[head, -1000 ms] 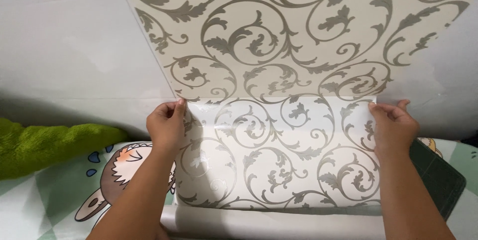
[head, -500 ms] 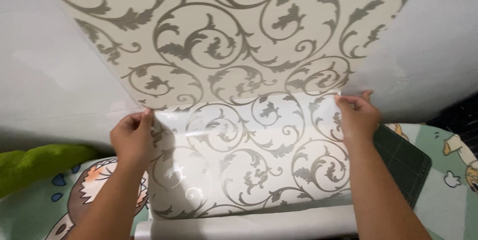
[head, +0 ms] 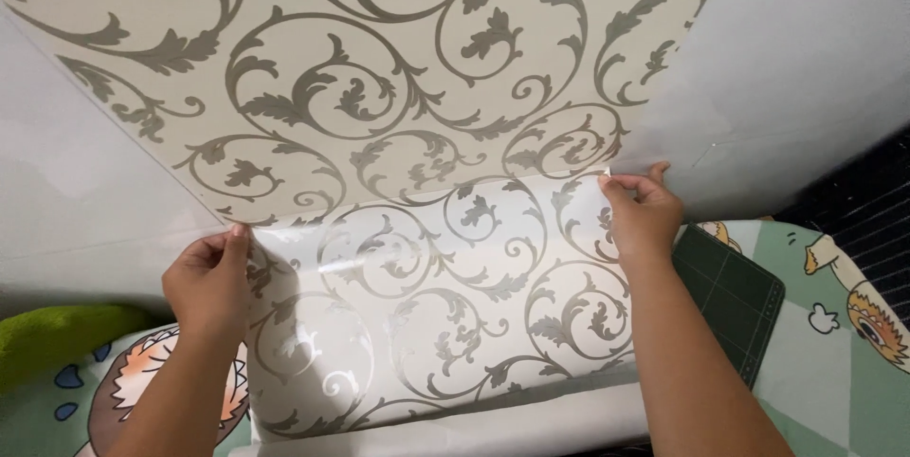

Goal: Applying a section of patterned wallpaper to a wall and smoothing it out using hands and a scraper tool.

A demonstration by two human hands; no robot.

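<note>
A cream wallpaper sheet (head: pixel 379 68) with grey swirling leaf scrolls lies against a white wall (head: pixel 806 59). Below it hangs a glossy translucent backing film (head: pixel 427 315) that shows the same pattern through it. My left hand (head: pixel 210 279) pinches the film's left edge where it meets the stuck sheet. My right hand (head: pixel 645 215) pinches the right edge at the same line. The rest of the paper sits in a white roll (head: pixel 474 429) at the bottom.
A dark green cutting mat (head: pixel 735 291) lies right of my right arm on a cartoon-printed green cloth (head: pixel 834 324). A lime green towel (head: pixel 57 338) lies at the left. A dark grid surface (head: pixel 877 210) is at the far right.
The view has swung left and down, so the wallpaper fills more of the frame. Both hands keep their hold on the film edges, and a longer stretch of film hangs below them.
</note>
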